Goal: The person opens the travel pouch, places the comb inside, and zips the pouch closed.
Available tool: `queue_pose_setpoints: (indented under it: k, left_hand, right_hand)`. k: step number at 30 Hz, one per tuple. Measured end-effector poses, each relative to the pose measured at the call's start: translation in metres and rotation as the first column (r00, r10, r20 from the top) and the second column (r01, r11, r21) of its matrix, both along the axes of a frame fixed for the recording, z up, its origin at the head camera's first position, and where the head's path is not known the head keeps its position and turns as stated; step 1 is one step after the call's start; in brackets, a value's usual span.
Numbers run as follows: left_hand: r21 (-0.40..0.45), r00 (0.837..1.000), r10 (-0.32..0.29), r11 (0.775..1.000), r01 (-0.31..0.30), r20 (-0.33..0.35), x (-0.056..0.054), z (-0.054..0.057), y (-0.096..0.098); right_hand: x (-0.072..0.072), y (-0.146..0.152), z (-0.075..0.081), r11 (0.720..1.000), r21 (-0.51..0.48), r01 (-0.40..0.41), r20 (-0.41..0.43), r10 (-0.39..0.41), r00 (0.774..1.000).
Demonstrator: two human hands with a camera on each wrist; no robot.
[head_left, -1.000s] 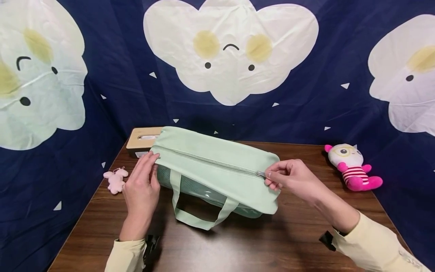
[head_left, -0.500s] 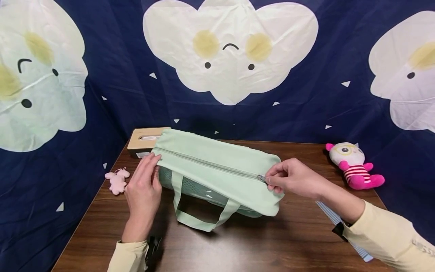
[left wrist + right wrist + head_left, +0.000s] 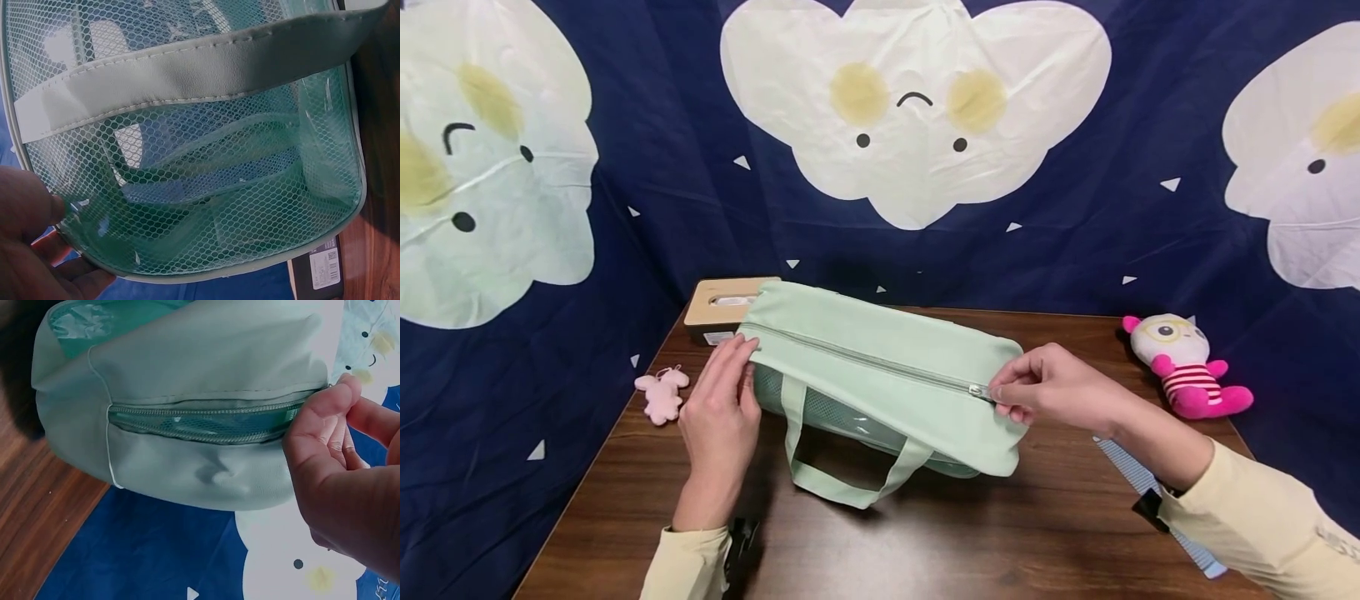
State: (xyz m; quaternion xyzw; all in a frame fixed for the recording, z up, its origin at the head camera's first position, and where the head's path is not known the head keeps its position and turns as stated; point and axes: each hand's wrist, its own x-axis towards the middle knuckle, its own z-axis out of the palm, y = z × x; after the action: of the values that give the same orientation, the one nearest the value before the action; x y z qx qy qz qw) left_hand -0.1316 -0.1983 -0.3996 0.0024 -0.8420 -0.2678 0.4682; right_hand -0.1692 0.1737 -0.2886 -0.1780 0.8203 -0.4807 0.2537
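Note:
A mint-green bag (image 3: 880,342) with mesh front and a strap handle (image 3: 835,492) stands on the table, its zipper (image 3: 865,358) running along the top. My right hand (image 3: 1052,387) pinches the zipper pull near the bag's right end. In the right wrist view, the zipper's teeth (image 3: 200,412) are parted between my right hand (image 3: 337,444) and the zipper's end. My left hand (image 3: 722,417) grips the bag's top left edge; in the left wrist view, the left hand's thumb and fingers (image 3: 37,237) are at the seam beside the mesh (image 3: 206,175).
A tissue box (image 3: 722,304) with a wooden top stands behind the bag's left end. A pink plush charm (image 3: 662,393) lies at left. On the right sits a pink and white plush toy (image 3: 1187,367). A blue striped strip (image 3: 1127,467) lies partly under my right forearm.
My right hand has shifted slightly right with the zipper pull, and its forearm has moved right too. The blue striped strip has come into view beneath it. The left hand keeps its place on the bag.

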Motion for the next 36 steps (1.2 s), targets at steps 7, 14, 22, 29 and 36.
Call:
queue_pose_setpoints:
  k: [7,14,22,29,36]
  left_hand:
    - [0.008,1.0,0.004,1.0,-0.003,-0.019,-0.001,0.0,0.0]
    - [0.021,1.0,0.01,1.0,-0.01,0.005,0.0,-0.003,0.0]
    - [0.022,1.0,0.008,1.0,-0.008,-0.005,-0.001,-0.004,0.002]
    - [0.021,1.0,0.009,1.0,-0.008,-0.017,-0.002,-0.004,0.002]
    - [0.03,1.0,0.018,0.999,-0.017,-0.017,-0.003,-0.004,0.003]
  right_hand:
    - [-0.001,-0.013,0.005,1.0,0.019,-0.009,-0.017,0.009,1.0]
    - [-0.004,-0.028,0.008,0.999,0.039,-0.015,-0.01,0.016,1.0]
    - [-0.007,-0.039,0.009,0.998,0.067,-0.013,-0.015,0.014,1.0]
    - [-0.011,-0.047,0.011,0.996,0.084,-0.012,0.004,0.012,1.0]
    - [-0.017,-0.056,0.013,0.993,0.11,-0.032,-0.009,0.033,0.999]
